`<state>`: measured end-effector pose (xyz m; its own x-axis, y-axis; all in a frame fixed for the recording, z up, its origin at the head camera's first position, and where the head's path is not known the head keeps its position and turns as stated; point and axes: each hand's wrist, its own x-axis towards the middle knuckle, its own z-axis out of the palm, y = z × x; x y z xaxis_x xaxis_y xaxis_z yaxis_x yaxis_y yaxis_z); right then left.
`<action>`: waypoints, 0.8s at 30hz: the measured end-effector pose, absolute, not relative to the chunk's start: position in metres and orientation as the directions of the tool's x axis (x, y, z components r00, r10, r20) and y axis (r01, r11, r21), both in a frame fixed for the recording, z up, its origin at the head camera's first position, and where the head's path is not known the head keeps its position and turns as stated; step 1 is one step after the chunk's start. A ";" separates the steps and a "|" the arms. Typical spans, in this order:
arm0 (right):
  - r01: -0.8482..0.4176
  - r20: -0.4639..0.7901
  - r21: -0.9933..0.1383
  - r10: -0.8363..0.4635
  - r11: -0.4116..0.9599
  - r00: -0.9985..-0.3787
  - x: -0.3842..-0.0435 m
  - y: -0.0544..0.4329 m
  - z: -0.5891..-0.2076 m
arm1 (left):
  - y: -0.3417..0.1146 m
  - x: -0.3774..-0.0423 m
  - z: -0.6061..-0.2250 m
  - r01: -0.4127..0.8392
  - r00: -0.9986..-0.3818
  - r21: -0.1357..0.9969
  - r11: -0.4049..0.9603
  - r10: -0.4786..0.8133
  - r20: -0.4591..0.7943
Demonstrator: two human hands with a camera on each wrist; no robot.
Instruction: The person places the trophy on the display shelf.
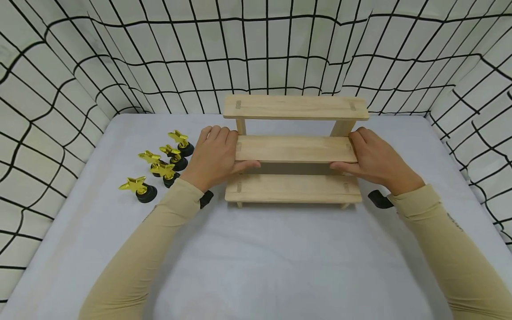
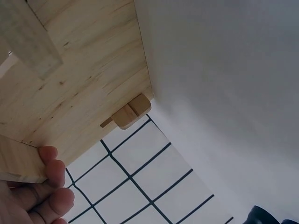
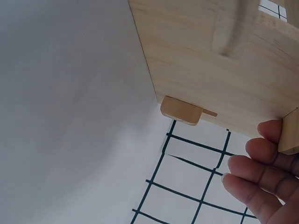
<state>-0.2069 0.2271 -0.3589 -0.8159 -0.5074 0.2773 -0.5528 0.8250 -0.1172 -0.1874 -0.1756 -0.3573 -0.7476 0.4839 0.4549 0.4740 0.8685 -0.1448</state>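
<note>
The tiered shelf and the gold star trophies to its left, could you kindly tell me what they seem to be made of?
Tiered shelf: pale wood, apparently unpainted and smoothly sanded; grain lines and dark flecks show in the left wrist view.
Gold star trophies: shiny metallic finish with bright reflections, perhaps coated plastic, though metal is possible. Their black bases may be plastic; I cannot tell.

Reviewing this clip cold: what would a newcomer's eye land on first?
Probably the three-tier wooden stand near the head view's centre, its middle shelf gripped at either end by the left hand and right hand. Next, five gold star trophies on black bases, on the white table left of the stand.
</note>
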 end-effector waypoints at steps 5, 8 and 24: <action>-0.535 0.257 -0.149 -0.490 0.831 -0.833 -0.212 0.221 -0.361 | -0.182 -0.190 -0.358 0.476 -0.738 -0.141 0.868 0.481 0.473; -0.515 0.232 -0.167 -0.475 0.840 -0.849 -0.216 0.215 -0.360 | -0.185 -0.191 -0.358 0.470 -0.735 -0.141 0.871 0.475 0.483; -0.559 0.278 -0.195 -0.501 0.806 -0.819 -0.238 0.205 -0.364 | -0.194 -0.204 -0.358 0.445 -0.723 -0.153 0.882 0.455 0.520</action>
<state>-0.2385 0.2050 -0.3637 -0.8193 -0.5014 0.2782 -0.5593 0.8056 -0.1954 -0.2038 -0.1940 -0.3583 -0.7230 0.4550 0.5199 0.4453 0.8822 -0.1528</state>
